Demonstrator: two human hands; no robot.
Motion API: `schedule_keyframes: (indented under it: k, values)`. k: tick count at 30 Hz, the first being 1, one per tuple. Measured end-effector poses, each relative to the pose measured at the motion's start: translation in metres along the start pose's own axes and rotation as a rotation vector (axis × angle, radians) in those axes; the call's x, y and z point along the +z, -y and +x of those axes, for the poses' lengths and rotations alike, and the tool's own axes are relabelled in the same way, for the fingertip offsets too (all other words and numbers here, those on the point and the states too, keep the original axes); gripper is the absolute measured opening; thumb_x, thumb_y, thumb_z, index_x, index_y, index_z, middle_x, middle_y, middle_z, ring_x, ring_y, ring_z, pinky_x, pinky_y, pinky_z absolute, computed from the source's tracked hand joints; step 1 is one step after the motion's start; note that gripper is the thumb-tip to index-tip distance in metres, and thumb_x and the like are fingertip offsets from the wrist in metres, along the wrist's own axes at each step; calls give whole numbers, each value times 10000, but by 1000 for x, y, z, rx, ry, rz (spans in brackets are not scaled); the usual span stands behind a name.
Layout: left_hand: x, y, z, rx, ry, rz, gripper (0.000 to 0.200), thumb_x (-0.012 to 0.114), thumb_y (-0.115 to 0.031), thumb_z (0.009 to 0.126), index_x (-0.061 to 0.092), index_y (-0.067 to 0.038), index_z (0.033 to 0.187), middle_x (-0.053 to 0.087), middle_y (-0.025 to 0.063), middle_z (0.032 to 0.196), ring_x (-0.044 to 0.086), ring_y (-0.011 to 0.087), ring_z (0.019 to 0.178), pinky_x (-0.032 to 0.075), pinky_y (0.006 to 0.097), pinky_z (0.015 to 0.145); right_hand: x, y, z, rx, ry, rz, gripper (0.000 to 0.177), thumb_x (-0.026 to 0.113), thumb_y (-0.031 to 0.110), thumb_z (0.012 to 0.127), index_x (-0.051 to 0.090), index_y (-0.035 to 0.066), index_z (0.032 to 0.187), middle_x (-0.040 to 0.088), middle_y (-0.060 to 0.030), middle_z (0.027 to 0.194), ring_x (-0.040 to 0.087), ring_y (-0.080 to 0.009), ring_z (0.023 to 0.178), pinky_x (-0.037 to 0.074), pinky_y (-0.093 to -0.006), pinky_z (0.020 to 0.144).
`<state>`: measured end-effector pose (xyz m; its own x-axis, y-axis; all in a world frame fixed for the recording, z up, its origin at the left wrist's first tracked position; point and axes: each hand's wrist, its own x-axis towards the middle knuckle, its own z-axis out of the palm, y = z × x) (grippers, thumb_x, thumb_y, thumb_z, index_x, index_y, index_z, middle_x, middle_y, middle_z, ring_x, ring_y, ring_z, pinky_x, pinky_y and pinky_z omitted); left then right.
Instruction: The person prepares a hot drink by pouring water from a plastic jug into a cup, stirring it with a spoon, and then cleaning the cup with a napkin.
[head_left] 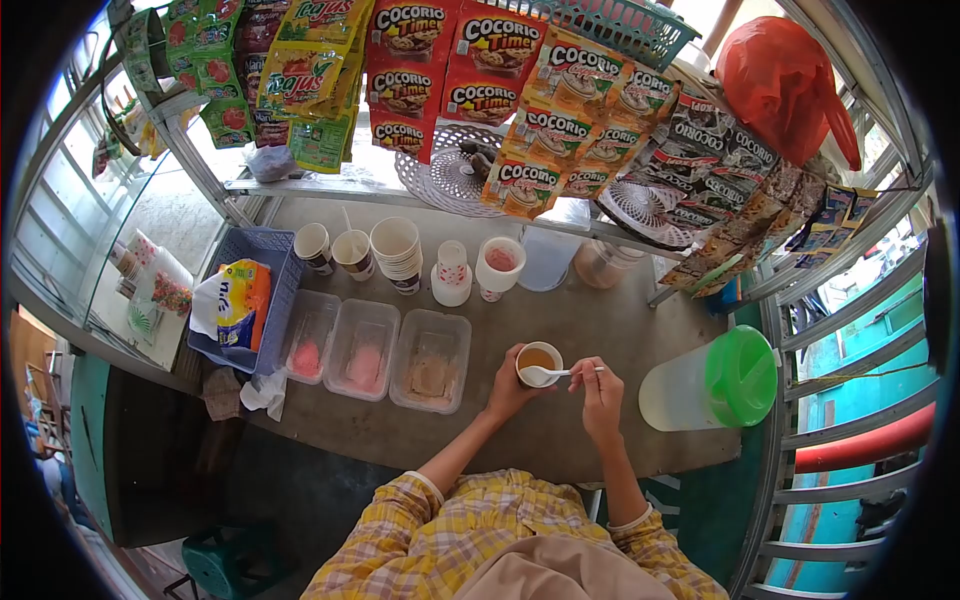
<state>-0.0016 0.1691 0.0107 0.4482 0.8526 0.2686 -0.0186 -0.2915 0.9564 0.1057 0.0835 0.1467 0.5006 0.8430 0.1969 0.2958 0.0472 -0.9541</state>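
Note:
My left hand (508, 391) is wrapped round a small paper cup (524, 352) with a light brown drink in it, held over the brown counter. My right hand (601, 398) pinches the handle of a white plastic spoon (541, 377), whose bowl lies over the near rim of the cup. Left of the cup, a clear tub (455, 350) has brown powder in the bottom. Two more tubs, a middle one (346, 325) and a left one (309, 312), contain pink powder. A plastic pitcher (668, 395) with a green lid stands right of my right hand.
Paper cups (396, 243), some stacked, line the back of the counter (540, 450). A blue basket (282, 262) at left holds a yellow-orange packet (243, 305). Drink sachets (555, 120) hang from the rack above, with a red plastic bag (775, 85) at right.

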Motion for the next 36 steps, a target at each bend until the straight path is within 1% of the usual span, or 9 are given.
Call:
schedule_keyframes:
  k: [11, 23, 26, 32, 36]
  values:
    - [1, 3, 0, -6, -11, -13, 847, 889, -212, 590, 379, -36, 1243, 568, 127, 1136, 585, 244, 1054, 482, 349, 880, 5, -9, -1, 92, -51, 129, 289, 446, 180, 990, 602, -28, 865, 602, -57, 719, 560, -102, 615, 459, -232, 592]
    - [2, 6, -1, -2, -5, -16, 854, 887, -199, 590, 377, -40, 1256, 569, 125, 1146, 579, 247, 1067, 479, 350, 887, 5, -17, 0, 88, -82, 102, 269, 501, 191, 971, 641, -37, 948, 652, -76, 758, 588, -108, 629, 471, -230, 609]
    - [2, 8, 0, 0, 0, -22, 852, 888, -200, 590, 378, -40, 1254, 569, 125, 1149, 580, 248, 1068, 480, 351, 887, 6, -12, 0, 96, -81, 140, 280, 524, 214, 965, 651, -35, 979, 667, -86, 776, 593, -110, 638, 472, -230, 611]
    - [1, 2, 0, -18, 2, -27, 842, 887, -202, 593, 381, -38, 1246, 569, 121, 1148, 581, 247, 1067, 480, 352, 888, 7, -12, 0, 75, -71, 135, 284, 560, 224, 949, 660, -36, 1003, 679, -90, 790, 589, -106, 642, 462, -219, 619]
    - [-1, -2, 1, 13, -3, -16, 838, 886, -203, 597, 380, -35, 1243, 569, 121, 1143, 583, 248, 1063, 480, 352, 887, 6, -9, 0, 15, -86, -13, 228, 588, 183, 929, 677, -24, 968, 686, -79, 771, 582, -96, 624, 456, -219, 590]
